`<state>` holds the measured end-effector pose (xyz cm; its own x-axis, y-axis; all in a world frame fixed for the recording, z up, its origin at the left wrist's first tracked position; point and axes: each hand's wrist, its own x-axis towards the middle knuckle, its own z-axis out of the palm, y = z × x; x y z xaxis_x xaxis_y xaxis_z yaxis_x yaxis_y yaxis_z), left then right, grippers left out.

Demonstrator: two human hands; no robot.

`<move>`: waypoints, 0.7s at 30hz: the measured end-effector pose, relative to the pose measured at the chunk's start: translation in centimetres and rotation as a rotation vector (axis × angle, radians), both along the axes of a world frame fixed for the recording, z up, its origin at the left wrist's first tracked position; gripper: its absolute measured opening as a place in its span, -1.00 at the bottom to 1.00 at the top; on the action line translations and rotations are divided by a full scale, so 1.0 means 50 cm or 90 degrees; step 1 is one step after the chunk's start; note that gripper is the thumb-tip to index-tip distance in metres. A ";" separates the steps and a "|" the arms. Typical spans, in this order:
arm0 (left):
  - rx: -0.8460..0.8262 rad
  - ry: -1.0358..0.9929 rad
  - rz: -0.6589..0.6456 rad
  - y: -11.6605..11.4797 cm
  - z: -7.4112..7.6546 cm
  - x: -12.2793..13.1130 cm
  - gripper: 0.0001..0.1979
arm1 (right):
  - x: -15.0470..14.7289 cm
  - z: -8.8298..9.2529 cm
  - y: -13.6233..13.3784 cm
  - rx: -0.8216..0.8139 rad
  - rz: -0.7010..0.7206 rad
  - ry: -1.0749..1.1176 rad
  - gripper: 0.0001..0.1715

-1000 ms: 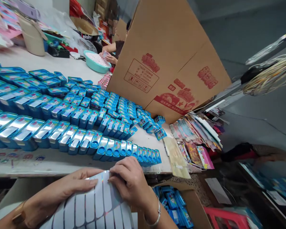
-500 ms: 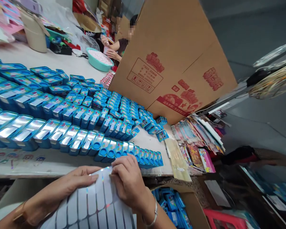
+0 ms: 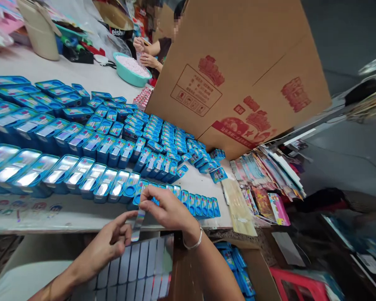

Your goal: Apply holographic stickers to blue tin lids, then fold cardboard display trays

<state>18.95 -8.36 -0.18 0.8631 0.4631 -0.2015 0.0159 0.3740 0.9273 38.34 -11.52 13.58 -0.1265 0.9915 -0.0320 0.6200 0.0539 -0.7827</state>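
My right hand [image 3: 164, 209] pinches the top end of a narrow holographic sticker strip [image 3: 138, 223] just above the table's front edge. The left hand [image 3: 113, 242] has its thumb and fingers closed on the strip's lower end. Below both hands a sheet of white rectangular stickers [image 3: 138, 267] lies in my lap. Just beyond my right hand runs the nearest row of blue plastic boxes [image 3: 113, 184], several of them with shiny silver labels on their lids. More rows of the same blue boxes [image 3: 81, 125] cover the white table [image 3: 65, 217].
A big cardboard box [image 3: 238, 75] leans at the table's right. Printed packaging cards [image 3: 266, 179] fan out beside it. Another person's hands [image 3: 144, 52] are busy above a teal bowl [image 3: 130, 71] at the far end. An open carton of blue boxes [image 3: 238, 271] stands below.
My right hand has peeled one strip off the sheet and lifted it toward the front row of boxes. The left hand moved from the sheet's corner to the strip's lower end; the sheet dropped lower.
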 end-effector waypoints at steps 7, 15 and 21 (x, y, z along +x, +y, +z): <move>0.050 0.142 0.135 0.036 0.058 0.030 -0.41 | -0.007 -0.046 0.051 0.042 -0.072 -0.111 -0.86; 0.091 0.183 0.212 0.061 0.015 0.040 -0.46 | -0.011 -0.114 0.098 0.139 -0.121 -0.289 -0.93; 0.095 0.192 0.251 0.069 -0.002 0.044 -0.53 | -0.007 -0.131 0.122 0.144 -0.115 -0.275 -0.96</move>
<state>21.14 -4.93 -0.26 0.5307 0.7842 -0.3215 0.1746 0.2700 0.9469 38.01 -5.41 7.01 0.0245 0.9843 0.1747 0.8991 0.0547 -0.4343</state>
